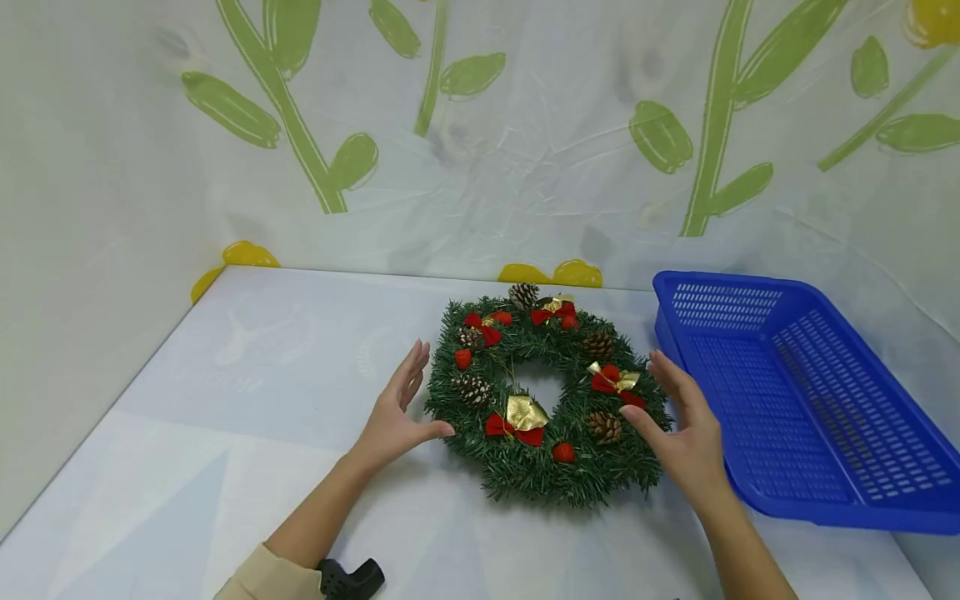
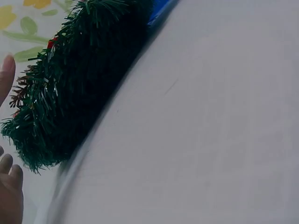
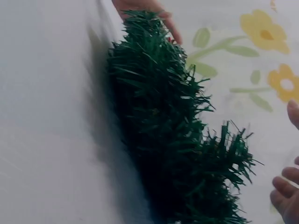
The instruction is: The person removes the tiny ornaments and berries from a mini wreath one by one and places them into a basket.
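Note:
A green Christmas wreath point(image 1: 570, 475) with red bows, gold bells, pinecones and red berries lies flat on the white table point(image 1: 300, 367). At its left edge, my left hand point(image 1: 397, 425) is spread, the thumb tip close to the greenery. My right hand point(image 1: 686, 433) is at the opposite side, fingers extended, its thumb over the wreath's right edge. Neither hand grips anything. In the left wrist view, the wreath's side point(image 2: 88, 74) stands between thumb and fingers at the frame's left. The right wrist view shows the wreath's bristly side point(image 3: 159, 102), with the left hand point(image 3: 145, 7) behind it.
A blue plastic basket point(image 1: 817, 508) with slotted walls stands to the right, close beside the right hand. Behind the table hangs a white cloth point(image 1: 540, 192) printed with green stems and yellow flowers. A dark strap device point(image 1: 351, 579) sits on the left wrist.

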`<state>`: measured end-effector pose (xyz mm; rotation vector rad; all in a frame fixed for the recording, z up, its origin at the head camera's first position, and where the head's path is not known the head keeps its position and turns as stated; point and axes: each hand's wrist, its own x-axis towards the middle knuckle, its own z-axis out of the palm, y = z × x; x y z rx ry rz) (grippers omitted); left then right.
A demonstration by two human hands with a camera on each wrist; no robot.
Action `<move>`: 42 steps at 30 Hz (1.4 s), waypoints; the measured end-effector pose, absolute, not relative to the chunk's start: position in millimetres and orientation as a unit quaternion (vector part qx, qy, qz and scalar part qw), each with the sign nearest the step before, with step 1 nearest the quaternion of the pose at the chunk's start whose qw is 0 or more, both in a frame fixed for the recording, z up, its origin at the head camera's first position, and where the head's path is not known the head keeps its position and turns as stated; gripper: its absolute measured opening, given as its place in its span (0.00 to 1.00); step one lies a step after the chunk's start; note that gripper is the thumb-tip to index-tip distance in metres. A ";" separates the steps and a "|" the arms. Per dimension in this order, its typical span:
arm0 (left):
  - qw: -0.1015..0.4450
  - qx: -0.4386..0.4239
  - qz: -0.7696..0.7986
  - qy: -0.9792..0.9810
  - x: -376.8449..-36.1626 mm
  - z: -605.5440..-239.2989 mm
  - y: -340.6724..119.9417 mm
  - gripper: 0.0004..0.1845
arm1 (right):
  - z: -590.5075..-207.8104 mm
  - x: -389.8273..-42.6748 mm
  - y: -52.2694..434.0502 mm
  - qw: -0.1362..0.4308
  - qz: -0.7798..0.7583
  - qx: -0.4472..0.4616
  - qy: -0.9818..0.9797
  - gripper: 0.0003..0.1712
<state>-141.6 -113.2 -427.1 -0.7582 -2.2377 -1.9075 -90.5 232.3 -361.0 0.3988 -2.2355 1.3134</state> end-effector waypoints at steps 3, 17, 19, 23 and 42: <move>0.051 -0.261 -0.652 -0.710 -142.3 -431.4 -113.1 0.59 | -368.6 -92.5 229.4 0.275 0.506 0.176 -0.799 0.42; 0.002 -0.258 -0.696 -0.670 -143.3 -439.3 -115.9 0.59 | -405.1 -113.3 229.1 0.318 0.543 0.278 -0.726 0.28; -0.004 -0.258 -0.689 -0.677 -144.2 -440.9 -116.2 0.58 | -404.3 -112.5 229.6 0.314 0.544 0.281 -0.726 0.28; -0.012 -0.260 -0.671 -0.694 -146.1 -444.0 -116.1 0.58 | -398.1 -105.8 228.9 0.307 0.540 0.274 -0.734 0.26; -0.039 -0.224 -0.632 -0.741 -148.2 -445.3 -116.0 0.55 | -420.5 -107.7 248.2 0.248 0.397 0.238 -0.851 0.34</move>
